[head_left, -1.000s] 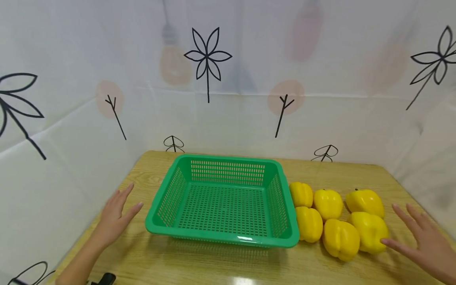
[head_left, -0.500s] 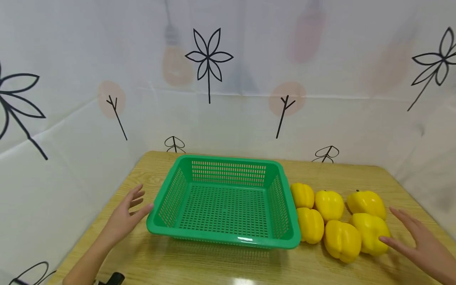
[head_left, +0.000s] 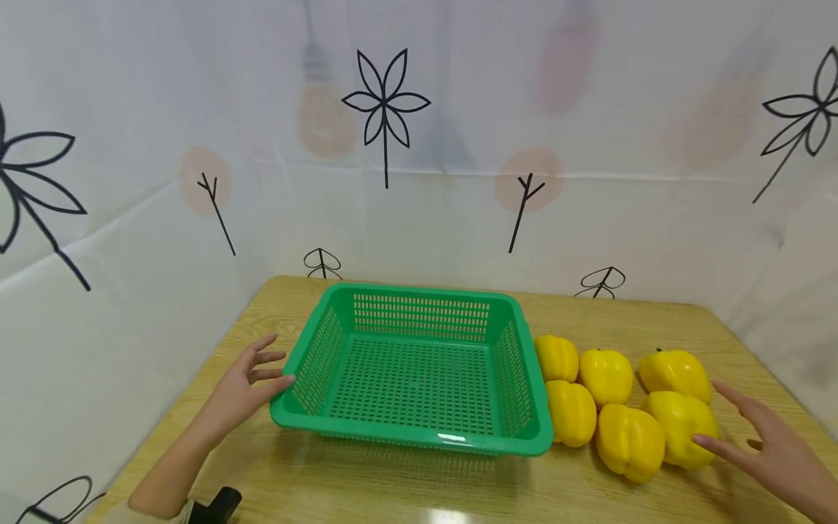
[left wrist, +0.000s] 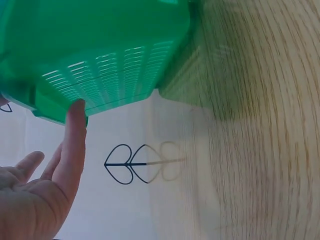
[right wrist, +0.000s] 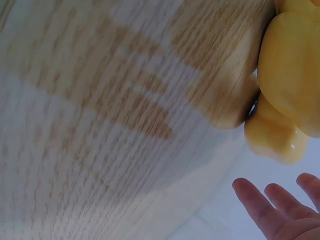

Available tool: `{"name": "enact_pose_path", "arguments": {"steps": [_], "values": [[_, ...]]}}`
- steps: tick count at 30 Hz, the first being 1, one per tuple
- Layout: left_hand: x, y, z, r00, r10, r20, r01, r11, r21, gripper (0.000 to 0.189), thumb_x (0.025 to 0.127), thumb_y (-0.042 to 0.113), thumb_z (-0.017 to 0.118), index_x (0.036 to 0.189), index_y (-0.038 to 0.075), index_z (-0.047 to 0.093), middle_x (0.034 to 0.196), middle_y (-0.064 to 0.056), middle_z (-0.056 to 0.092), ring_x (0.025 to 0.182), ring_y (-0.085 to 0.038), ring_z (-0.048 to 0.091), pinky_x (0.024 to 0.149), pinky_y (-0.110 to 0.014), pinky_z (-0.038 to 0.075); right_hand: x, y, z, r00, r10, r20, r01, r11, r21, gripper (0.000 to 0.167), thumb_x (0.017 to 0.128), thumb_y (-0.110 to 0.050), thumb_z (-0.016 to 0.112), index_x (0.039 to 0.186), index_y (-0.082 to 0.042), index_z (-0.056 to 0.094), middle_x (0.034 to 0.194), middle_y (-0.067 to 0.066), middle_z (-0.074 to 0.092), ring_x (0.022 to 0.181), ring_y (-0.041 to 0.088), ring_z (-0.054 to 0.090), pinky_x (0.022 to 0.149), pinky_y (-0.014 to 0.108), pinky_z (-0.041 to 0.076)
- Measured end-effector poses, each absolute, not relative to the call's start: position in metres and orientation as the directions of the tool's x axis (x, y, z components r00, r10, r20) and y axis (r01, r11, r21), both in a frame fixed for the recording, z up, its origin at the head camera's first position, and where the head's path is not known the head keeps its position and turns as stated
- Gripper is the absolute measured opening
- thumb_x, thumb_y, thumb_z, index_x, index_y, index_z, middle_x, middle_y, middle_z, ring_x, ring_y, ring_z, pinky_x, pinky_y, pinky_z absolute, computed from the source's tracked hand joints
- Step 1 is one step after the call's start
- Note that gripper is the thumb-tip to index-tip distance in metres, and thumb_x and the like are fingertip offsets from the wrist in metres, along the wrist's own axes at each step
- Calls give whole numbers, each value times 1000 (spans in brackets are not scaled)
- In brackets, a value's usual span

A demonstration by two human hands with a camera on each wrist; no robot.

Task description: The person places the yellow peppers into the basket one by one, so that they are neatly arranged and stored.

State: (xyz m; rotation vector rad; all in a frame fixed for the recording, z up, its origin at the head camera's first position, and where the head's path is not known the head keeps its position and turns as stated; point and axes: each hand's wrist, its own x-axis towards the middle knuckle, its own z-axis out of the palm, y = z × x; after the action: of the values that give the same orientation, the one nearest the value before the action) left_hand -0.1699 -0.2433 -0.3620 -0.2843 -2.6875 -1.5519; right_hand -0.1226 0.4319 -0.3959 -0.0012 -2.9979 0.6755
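Note:
A green plastic basket (head_left: 406,442) with slotted sides stands on the wooden table. At its left rim is my left hand (head_left: 238,393), the thumb tip overlapping the rim and the other fingers loosely extended outside it. From the left wrist view, the fingers of that hand (left wrist: 47,195) reach up beside the basket's slotted wall (left wrist: 105,75). Several yellow bell peppers sit in a cluster right of the basket. My right hand (head_left: 769,451) is spread beside the nearest right pepper (head_left: 681,429), its thumb tip overlapping that pepper. In the right wrist view its fingertips point toward the peppers (right wrist: 290,75).
White cloth (head_left: 445,225) printed with plant drawings hangs behind the table and along both sides. Part of the wooden tabletop (head_left: 366,491) shows in front of the basket. A black strap piece (head_left: 219,503) is on my left wrist.
My left hand has moved right, from beside the basket to its left rim. The right hand has shifted slightly toward the peppers, its fingers drawing closer together. Basket and peppers stay put.

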Motion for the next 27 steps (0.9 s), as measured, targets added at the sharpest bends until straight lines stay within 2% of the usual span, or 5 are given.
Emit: {"name": "enact_pose_path", "arguments": {"steps": [6,10,16,23,27], "values": [[-172,-245,-361,-986,159,47,106,386,916,74,89,23,65,148,13,21,135,-22,40,110,-36,51,78,-39,51,-123,431,-396,-999,18,43,-3,894,-449,91,90,-37,62,143,12,8,132,47,12,107,63,25,69,68,39],[-175,-246,-361,-985,171,6,67,353,933,75,88,21,67,147,12,23,136,-24,39,107,-34,54,75,-40,51,-123,429,-397,-999,26,26,11,890,-455,89,90,-39,62,142,13,11,131,47,14,106,62,26,69,68,39],[-177,-247,-362,-983,177,-51,15,354,935,70,87,23,67,145,10,29,135,-25,38,108,-35,54,78,-42,50,-123,428,-399,-999,35,17,23,893,-450,86,89,-41,62,139,15,19,128,45,19,104,59,29,70,66,41],[-173,-245,-366,-986,144,-89,-36,334,942,63,90,27,64,143,9,36,123,-20,42,93,-21,54,71,-36,50,-125,426,-402,-999,25,41,3,889,-457,85,87,-39,65,138,15,22,125,44,25,101,57,35,67,62,45],[-172,-242,-370,-988,134,-76,-36,279,960,61,90,24,63,142,7,35,121,-19,42,88,-17,56,72,-36,51,-124,424,-406,-999,28,43,5,883,-469,85,87,-39,65,136,16,25,125,42,28,102,56,34,67,60,47]]}}
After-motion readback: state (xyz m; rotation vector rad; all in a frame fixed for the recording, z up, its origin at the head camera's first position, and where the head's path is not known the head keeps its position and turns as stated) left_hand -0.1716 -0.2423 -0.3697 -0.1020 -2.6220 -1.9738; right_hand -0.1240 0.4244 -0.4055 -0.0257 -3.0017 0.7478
